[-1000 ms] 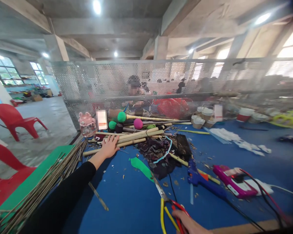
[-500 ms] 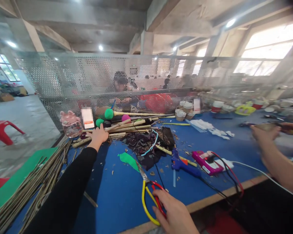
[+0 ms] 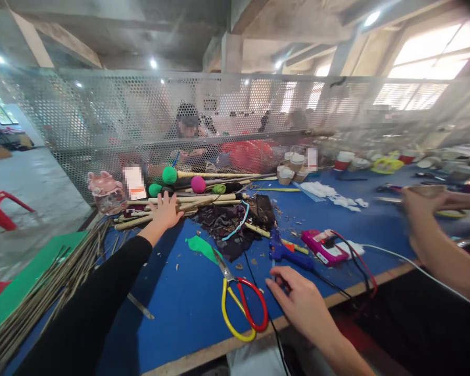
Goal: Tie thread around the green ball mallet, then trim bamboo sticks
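Observation:
My left hand (image 3: pixel 164 213) lies with spread fingers on a heap of pale bamboo sticks (image 3: pixel 215 198) at the back left. Green yarn balls (image 3: pixel 169 175) and a pink yarn ball (image 3: pixel 198 184) lie just beyond it. My right hand (image 3: pixel 300 297) is over the front table edge, fingers loosely bent and apart, with nothing visible in them. Left of it, scissors (image 3: pixel 241 305) with one yellow and one red handle lie on the blue table, blades partly apart. Their tips touch a green scrap (image 3: pixel 201 249). A blue glue gun (image 3: pixel 288 254) is just beyond my right hand.
Long thin twigs (image 3: pixel 62 277) are piled at left. A dark cloth (image 3: pixel 229 230) lies mid-table. A magenta power strip (image 3: pixel 325 248) with cables is at right. A co-worker's arm (image 3: pixel 431 230) works at far right. A perforated metal screen (image 3: pixel 141 115) stands behind.
My right hand has let go of the scissors and moved right and up. My left hand has spread its fingers over the sticks. The whole view has shifted slightly.

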### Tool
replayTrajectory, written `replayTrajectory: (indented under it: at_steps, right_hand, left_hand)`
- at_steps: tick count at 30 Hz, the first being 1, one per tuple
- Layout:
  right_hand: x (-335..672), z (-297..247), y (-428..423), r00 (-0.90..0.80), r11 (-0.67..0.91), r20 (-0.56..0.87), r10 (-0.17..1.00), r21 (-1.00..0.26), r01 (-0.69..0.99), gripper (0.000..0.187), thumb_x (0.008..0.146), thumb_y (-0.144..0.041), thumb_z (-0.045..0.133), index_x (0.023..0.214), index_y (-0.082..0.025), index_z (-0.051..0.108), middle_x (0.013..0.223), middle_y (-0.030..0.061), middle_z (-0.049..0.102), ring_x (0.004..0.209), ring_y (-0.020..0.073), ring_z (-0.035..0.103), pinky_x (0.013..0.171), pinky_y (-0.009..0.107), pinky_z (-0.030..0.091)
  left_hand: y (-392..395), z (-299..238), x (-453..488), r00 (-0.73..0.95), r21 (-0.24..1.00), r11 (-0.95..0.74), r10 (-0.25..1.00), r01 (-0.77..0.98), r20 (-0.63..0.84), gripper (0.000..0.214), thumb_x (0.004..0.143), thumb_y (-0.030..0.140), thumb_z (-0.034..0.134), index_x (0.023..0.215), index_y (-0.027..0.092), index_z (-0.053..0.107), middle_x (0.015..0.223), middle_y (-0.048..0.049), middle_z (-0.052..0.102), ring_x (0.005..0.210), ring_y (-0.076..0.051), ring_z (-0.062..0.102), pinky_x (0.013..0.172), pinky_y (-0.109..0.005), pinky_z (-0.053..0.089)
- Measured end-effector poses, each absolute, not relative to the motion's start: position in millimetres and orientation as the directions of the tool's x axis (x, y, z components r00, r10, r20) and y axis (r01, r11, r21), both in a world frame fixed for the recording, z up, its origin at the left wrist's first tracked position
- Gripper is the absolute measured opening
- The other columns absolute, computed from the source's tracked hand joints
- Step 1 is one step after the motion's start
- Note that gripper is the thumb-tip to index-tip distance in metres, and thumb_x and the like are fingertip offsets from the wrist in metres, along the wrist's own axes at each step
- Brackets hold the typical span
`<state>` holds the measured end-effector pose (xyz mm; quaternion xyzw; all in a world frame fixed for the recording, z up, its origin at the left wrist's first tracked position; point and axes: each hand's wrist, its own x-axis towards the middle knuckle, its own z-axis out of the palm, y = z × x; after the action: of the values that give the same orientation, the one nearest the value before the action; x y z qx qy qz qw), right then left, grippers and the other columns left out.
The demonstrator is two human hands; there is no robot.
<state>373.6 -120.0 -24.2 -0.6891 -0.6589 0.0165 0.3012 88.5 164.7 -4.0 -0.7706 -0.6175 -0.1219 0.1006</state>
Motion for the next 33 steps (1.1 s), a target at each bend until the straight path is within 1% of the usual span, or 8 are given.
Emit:
replayTrajectory:
  at_steps: [3,5,7,9,13,16,22,33]
  right_hand:
    - [398,-28,-108,0.181,-0.036,0.488,0.854,-0.290,0.956,0.023,0.079,-0.023,0.043,0.097,-0.017,0.057,0.098,0.0092,0.060,0.093,0.0217,0.056,0.085,0.036,0.044]
    - [418,-31,-99,0.186,-0.113,0.456,0.870,-0.182,0.977,0.034,0.074,-0.019,0.045,0.106,-0.013,0.055,0.109,0.0134,0.057,0.101,0.0257,0.053,0.089,0.039,0.042]
    - [435,-34,-90,0.184,-0.149,0.365,0.913,-0.121,0.981,0.040,0.073,-0.018,0.047,0.112,-0.010,0.052,0.112,0.0162,0.055,0.102,0.0274,0.053,0.088,0.040,0.042]
    - [447,-36,-82,0.185,-0.158,0.311,0.932,-0.109,0.981,0.042,0.075,-0.020,0.048,0.115,-0.008,0.051,0.112,0.0175,0.055,0.103,0.0277,0.053,0.088,0.038,0.042]
    - [453,-33,-73,0.184,-0.164,0.265,0.947,-0.096,0.982,0.059,0.075,-0.024,0.052,0.128,-0.003,0.037,0.121,0.0205,0.050,0.112,0.0295,0.047,0.092,0.037,0.039]
    - [449,-32,-68,0.165,-0.149,0.201,0.966,-0.093,0.985,0.059,0.079,-0.024,0.049,0.131,-0.003,0.032,0.120,0.0212,0.051,0.111,0.0292,0.049,0.089,0.037,0.040]
    - [442,-39,-62,0.263,-0.259,0.262,0.929,-0.048,0.965,0.048,0.084,-0.024,0.045,0.125,-0.003,0.036,0.112,0.0219,0.055,0.105,0.0297,0.052,0.082,0.037,0.042]
    - [433,-31,-56,0.423,-0.440,0.234,0.875,0.021,0.898,0.041,0.084,-0.025,0.047,0.121,-0.008,0.038,0.097,0.0174,0.060,0.090,0.0271,0.059,0.069,0.032,0.044]
  left_hand:
    - [129,7,117,0.427,0.037,-0.486,0.799,0.873,0.422,0.048,0.080,0.032,0.048,0.125,0.015,0.044,0.134,-0.0164,0.042,0.126,-0.033,0.031,0.099,-0.053,0.026]
    - [96,11,138,0.670,0.094,-0.734,0.658,0.672,0.343,0.032,0.082,0.029,0.047,0.109,0.015,0.056,0.109,-0.0122,0.060,0.105,-0.024,0.052,0.092,-0.038,0.039]
    - [62,11,156,0.862,0.118,-0.895,0.446,0.430,0.241,0.024,0.084,0.029,0.045,0.099,0.019,0.061,0.095,-0.0067,0.064,0.091,-0.019,0.057,0.083,-0.031,0.043]
    - [36,6,170,0.926,0.108,-0.944,0.327,0.311,0.190,0.022,0.084,0.032,0.046,0.094,0.021,0.062,0.091,-0.0047,0.064,0.087,-0.018,0.057,0.079,-0.030,0.044]
    - [29,-7,182,0.828,0.120,-0.845,0.534,0.520,0.173,0.023,0.084,0.025,0.043,0.100,0.019,0.059,0.094,-0.0073,0.061,0.088,-0.020,0.057,0.078,-0.031,0.044]
    - [47,-15,180,0.720,0.173,-0.733,0.680,0.658,0.140,0.029,0.082,0.023,0.047,0.110,0.017,0.054,0.106,-0.0102,0.057,0.096,-0.020,0.055,0.083,-0.031,0.044]
    - [63,-26,176,0.716,0.092,-0.722,0.691,0.685,0.093,0.022,0.084,0.030,0.046,0.096,0.018,0.061,0.101,-0.0075,0.057,0.093,-0.020,0.055,0.080,-0.030,0.044]
    - [76,-11,133,0.719,0.036,-0.718,0.694,0.695,-0.037,0.017,0.078,0.019,0.049,0.070,0.015,0.064,0.082,-0.0097,0.058,0.082,-0.022,0.056,0.068,-0.030,0.044]
